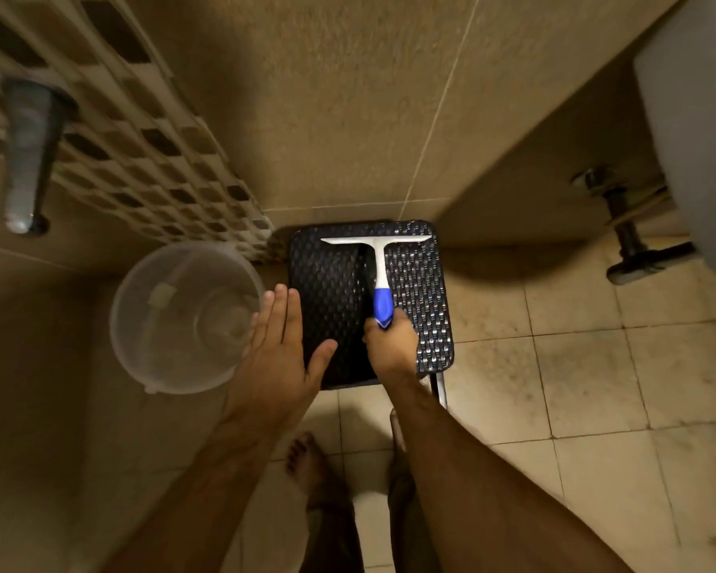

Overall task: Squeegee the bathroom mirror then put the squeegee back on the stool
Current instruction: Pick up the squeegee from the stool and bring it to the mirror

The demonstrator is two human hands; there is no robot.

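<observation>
Right hand (390, 345) grips the squeegee (378, 268) by its blue handle over the stool (426, 291) — left hand (280, 357) hovers open, empty. Light, rigid plastic — the handle looks the best hold.

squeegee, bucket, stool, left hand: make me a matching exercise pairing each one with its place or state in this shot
Things:
1. squeegee
2. bucket
3. stool
4. left hand

Places or states:
A. open and flat, fingers spread, holding nothing
B. clear plastic, standing on the floor left of the seat
C. dark woven seat against the tiled wall
D. blue handle gripped by the right hand, white blade across the seat's far edge

Pairs: 1-D, 2-B, 3-C, 4-A
</observation>
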